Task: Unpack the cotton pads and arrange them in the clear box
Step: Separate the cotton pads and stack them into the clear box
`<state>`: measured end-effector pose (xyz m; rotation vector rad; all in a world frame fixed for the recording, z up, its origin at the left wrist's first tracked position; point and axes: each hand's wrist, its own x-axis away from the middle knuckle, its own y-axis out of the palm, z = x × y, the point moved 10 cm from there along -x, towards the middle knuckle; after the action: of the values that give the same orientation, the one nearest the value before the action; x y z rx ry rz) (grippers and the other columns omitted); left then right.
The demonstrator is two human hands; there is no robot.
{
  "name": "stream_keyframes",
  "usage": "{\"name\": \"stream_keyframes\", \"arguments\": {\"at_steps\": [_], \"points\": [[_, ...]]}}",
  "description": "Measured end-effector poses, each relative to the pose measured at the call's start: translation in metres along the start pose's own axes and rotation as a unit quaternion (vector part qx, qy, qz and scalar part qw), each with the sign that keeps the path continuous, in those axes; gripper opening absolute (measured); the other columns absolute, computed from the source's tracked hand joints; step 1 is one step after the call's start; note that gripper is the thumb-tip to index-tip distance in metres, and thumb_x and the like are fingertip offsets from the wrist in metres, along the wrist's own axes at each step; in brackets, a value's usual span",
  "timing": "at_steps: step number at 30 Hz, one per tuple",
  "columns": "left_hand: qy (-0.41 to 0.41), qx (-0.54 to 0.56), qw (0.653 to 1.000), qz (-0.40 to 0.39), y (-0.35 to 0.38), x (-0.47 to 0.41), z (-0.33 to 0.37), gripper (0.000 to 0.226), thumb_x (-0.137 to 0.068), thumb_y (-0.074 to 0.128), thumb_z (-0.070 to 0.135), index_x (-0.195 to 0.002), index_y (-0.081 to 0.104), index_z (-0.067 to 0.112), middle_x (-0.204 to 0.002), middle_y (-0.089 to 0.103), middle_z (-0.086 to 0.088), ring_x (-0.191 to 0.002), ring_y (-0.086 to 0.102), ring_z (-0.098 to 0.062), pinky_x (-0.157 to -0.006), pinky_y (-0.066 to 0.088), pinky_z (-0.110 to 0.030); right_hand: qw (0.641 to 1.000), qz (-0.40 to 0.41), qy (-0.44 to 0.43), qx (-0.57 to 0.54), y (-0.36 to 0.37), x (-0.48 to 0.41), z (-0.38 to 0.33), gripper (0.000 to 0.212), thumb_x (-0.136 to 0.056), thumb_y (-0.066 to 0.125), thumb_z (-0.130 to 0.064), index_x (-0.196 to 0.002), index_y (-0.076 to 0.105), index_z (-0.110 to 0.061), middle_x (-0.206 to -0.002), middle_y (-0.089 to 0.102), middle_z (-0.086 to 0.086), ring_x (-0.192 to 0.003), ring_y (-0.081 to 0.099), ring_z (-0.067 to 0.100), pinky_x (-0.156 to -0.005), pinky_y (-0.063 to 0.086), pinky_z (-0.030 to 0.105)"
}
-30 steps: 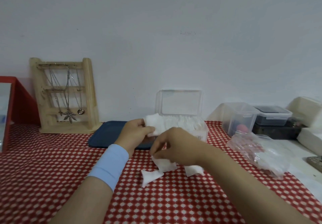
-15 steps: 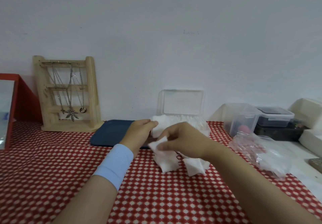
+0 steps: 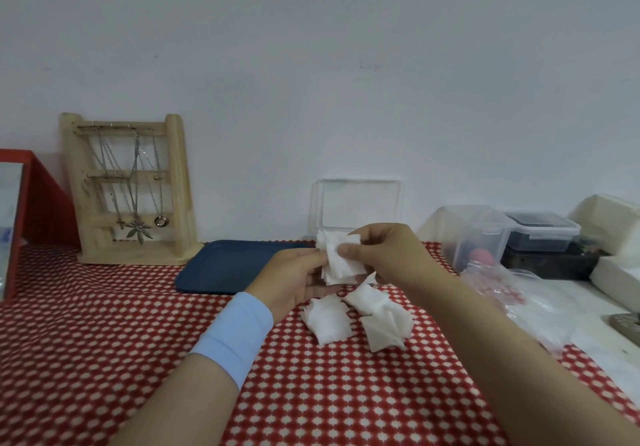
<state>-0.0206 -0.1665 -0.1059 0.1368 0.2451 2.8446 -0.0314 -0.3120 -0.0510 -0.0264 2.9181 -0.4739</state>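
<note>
Head view: both hands meet just above the checked tablecloth (image 3: 104, 341), in front of the clear box.
Left hand (image 3: 294, 281): fingers curl round the left edge of a small stack of cotton pads (image 3: 341, 262), supporting it from below.
Right hand (image 3: 389, 255): thumb and fingertips pinch the same stack from its right side.
Loose pads (image 3: 327, 319): several lie crumpled on the cloth just below the hands, touching one another.
Clear box (image 3: 360, 203): directly behind the hands, lid upright near the wall; its body is mostly hidden, so how full it is cannot be told.
Risk, stack: the pads look thin and soft, so a slack pinch could let the stack fan out or shed pads.
Risk, box: a stack pushed in askew would probably buckle, or nudge the light box backwards.
Risk, leftovers: crumpled loose pads may not lie flat unless smoothed first.
</note>
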Motion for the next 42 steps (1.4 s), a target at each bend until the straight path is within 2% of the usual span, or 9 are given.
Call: {"name": "stream_keyframes", "arguments": {"at_steps": [3,7,10,14,18,21,28,34,42], "points": [[-0.003,0.018,1.000,-0.025,0.009,0.002,0.003,0.030,-0.102,0.058,0.021,-0.124,0.067,0.003,-0.113,0.075,-0.019,-0.105,0.074,-0.030,-0.087,0.062,-0.036,0.997,0.047,0.002,0.064,-0.008,-0.002,0.002,0.017,-0.078,0.086,-0.018,-0.084,0.074,-0.009,-0.076,0.075,0.007,-0.052,0.067,0.017,-0.062,0.060,0.047],[-0.014,0.051,0.998,-0.045,0.015,0.006,0.002,0.036,-0.101,0.059,0.030,-0.124,0.067,0.004,-0.114,0.076,-0.017,-0.103,0.075,-0.027,-0.077,0.063,-0.031,0.989,0.059,0.003,0.133,-0.014,-0.002,0.000,0.033,-0.076,0.088,-0.031,-0.100,0.068,-0.021,-0.089,0.069,-0.004,-0.066,0.066,0.011,-0.059,0.058,0.027],[0.011,-0.018,0.998,-0.063,0.016,0.006,0.005,0.029,-0.094,0.067,0.008,-0.123,0.068,0.004,-0.114,0.076,-0.013,-0.105,0.074,-0.025,-0.081,0.061,-0.027,0.993,0.019,0.047,0.107,-0.008,-0.003,0.010,0.045,-0.077,0.086,-0.039,-0.112,0.063,-0.023,-0.098,0.069,-0.003,-0.066,0.070,0.013,-0.057,0.056,0.025],[0.021,-0.041,0.999,0.000,-0.002,0.000,0.005,0.032,-0.091,0.068,-0.005,-0.122,0.069,0.005,-0.112,0.077,-0.010,-0.101,0.075,-0.025,-0.078,0.062,-0.028,0.983,0.031,0.060,0.168,-0.017,-0.004,0.016,0.031,-0.094,0.065,-0.044,-0.095,0.075,-0.014,-0.083,0.076,-0.003,-0.060,0.069,0.014,-0.057,0.051,0.023],[0.025,-0.008,0.998,0.053,-0.020,-0.003,0.005,0.028,-0.091,0.067,-0.007,-0.117,0.068,0.005,-0.113,0.076,-0.012,-0.099,0.075,-0.023,-0.072,0.061,-0.025,0.876,0.014,0.094,0.473,-0.022,-0.007,0.037,0.035,-0.087,0.068,-0.047,-0.096,0.069,-0.013,-0.082,0.070,-0.001,-0.077,0.068,0.017,-0.075,0.059,0.033],[0.021,0.007,0.998,0.052,-0.019,-0.004,0.002,0.026,-0.093,0.066,-0.003,-0.119,0.069,0.004,-0.114,0.076,-0.013,-0.102,0.074,-0.025,-0.077,0.063,-0.029,0.847,-0.055,0.131,0.513,-0.010,-0.003,0.056,0.045,-0.078,0.075,-0.056,-0.098,0.056,-0.020,-0.084,0.060,-0.007,-0.084,0.063,0.014,-0.077,0.054,0.030],[0.013,0.034,0.996,0.080,-0.024,-0.004,0.001,0.016,-0.100,0.062,0.012,-0.110,0.071,0.004,-0.112,0.076,-0.015,-0.104,0.073,-0.028,-0.075,0.063,-0.033,0.905,-0.098,0.110,0.398,0.003,-0.004,0.058,0.026,-0.079,0.081,-0.034,-0.099,0.071,-0.021,-0.093,0.070,-0.002,-0.081,0.064,0.011,-0.069,0.053,0.022],[0.035,0.007,0.987,0.159,-0.042,-0.002,0.007,0.006,-0.097,0.066,0.009,-0.100,0.071,0.009,-0.113,0.073,-0.014,-0.105,0.070,-0.027,-0.069,0.064,-0.028,0.990,-0.038,0.054,0.123,-0.013,-0.005,0.024,0.016,-0.082,0.083,-0.020,-0.094,0.077,-0.011,-0.086,0.078,0.002,-0.073,0.071,0.008,-0.061,0.053,0.016],[0.001,-0.035,0.997,0.062,-0.015,-0.002,-0.003,0.023,-0.099,0.066,0.022,-0.112,0.075,0.006,-0.108,0.078,-0.011,-0.102,0.075,-0.027,-0.081,0.063,-0.035,0.997,-0.081,0.006,-0.009,0.001,-0.001,0.004,0.014,-0.092,0.072,-0.020,-0.097,0.077,-0.008,-0.092,0.078,0.010,-0.076,0.072,0.018,-0.069,0.060,0.027]]}}
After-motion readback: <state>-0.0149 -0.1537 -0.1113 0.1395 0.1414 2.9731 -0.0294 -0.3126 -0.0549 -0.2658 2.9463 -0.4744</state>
